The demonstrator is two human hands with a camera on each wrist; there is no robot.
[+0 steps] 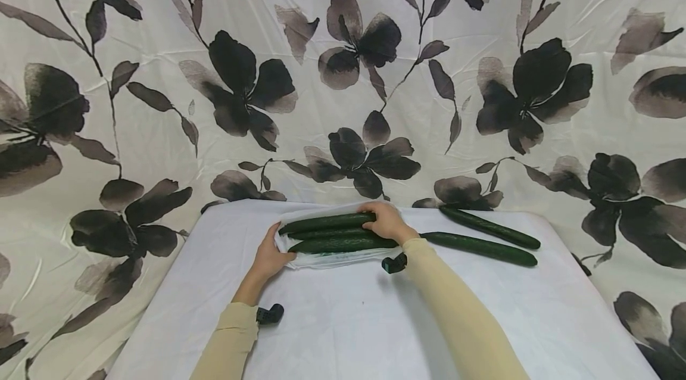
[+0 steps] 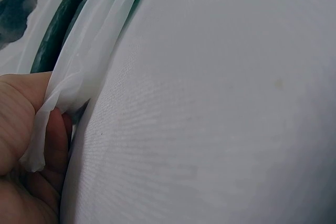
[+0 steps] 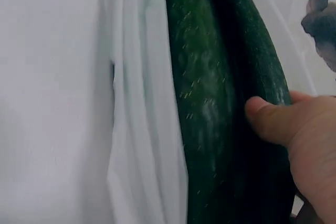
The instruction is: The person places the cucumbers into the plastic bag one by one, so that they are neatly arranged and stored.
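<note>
Three dark green cucumbers lie side by side in a thin white plastic bag [image 1: 332,261] near the table's far edge. My left hand [image 1: 270,256] is at the bag's left end, and in the left wrist view it pinches a fold of bag film [image 2: 79,61] between thumb and fingers. At the other end, my right hand [image 1: 387,222] grips the farthest cucumber [image 1: 327,223]. In the right wrist view the thumb presses that cucumber [image 3: 257,51] and the fingers go behind it, mostly hidden. The nearest cucumber [image 1: 343,243] lies along the bag's gathered front edge.
Two loose cucumbers lie right of the bag, one behind [image 1: 490,227] and one in front [image 1: 482,248]. A white cloth [image 1: 332,332] covers the table. Behind its far edge hangs a flower-printed curtain [image 1: 450,148]. A small black device sits on each wrist.
</note>
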